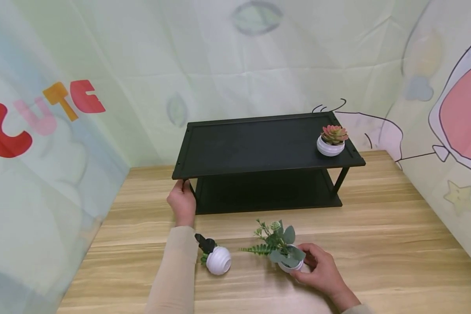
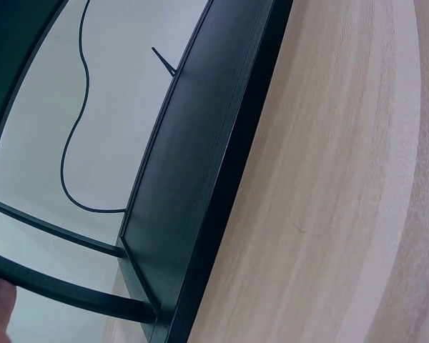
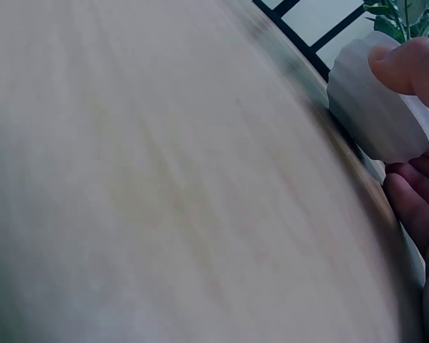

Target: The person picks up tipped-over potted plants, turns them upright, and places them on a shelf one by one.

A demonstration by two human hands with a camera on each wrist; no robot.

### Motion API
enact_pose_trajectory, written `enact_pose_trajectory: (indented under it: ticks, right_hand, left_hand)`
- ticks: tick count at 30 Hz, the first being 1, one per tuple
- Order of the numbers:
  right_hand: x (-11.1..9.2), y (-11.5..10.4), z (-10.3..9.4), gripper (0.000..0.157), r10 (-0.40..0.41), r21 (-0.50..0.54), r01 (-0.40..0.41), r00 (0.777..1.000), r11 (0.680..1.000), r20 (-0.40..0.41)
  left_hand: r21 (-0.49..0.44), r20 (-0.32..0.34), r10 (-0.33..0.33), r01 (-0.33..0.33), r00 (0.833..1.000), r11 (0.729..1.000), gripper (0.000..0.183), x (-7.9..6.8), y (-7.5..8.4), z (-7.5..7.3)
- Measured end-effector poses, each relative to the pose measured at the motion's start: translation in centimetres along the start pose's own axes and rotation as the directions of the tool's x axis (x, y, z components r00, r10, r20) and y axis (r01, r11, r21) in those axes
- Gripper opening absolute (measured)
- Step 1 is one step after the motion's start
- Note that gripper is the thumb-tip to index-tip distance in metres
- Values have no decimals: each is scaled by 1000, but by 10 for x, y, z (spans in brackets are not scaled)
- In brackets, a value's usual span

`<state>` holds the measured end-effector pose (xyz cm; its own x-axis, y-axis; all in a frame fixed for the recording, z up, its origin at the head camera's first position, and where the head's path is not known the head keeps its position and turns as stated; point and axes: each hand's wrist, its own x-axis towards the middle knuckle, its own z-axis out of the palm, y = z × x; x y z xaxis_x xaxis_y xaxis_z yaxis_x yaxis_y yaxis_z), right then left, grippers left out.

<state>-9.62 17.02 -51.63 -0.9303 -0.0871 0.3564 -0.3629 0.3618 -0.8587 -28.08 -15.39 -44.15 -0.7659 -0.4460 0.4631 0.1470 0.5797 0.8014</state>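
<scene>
My left hand [image 1: 182, 204] grips the front left leg of a black two-tier shelf [image 1: 251, 146], just under its top board. In the left wrist view that leg [image 2: 79, 296] runs down to the lower board, and only my fingertips show at the edge. With thumb and fingers my right hand [image 1: 321, 271] holds a small artificial plant [image 1: 280, 244] by its white ribbed pot [image 3: 372, 107]. Its eucalyptus-like leaves and fern sprig lean to the left, over the table in front of the shelf.
Between my arms, a second small potted plant [image 1: 218, 261] lies tipped over, its pot base facing right and its dark top to the left. A pink succulent [image 1: 332, 141] in a white pot stands at the shelf top's right end. Printed cloth [image 1: 220, 65] hangs behind the wooden table [image 1: 392, 218].
</scene>
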Motion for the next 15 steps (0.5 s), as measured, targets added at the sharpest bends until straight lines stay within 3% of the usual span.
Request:
enact_pose_trajectory:
  ticks: [10,15]
  right_hand:
    - [5,-36,-2,47,13,-97,-16,999,995,-32]
    - [4,-31,-1,44,15,-125,-21,999,992,-49]
  left_hand:
    - [1,25,-33,33,999,999,17,-1,0,0]
    - [-12,52,-62,63,997,998,19,-1,-1,0]
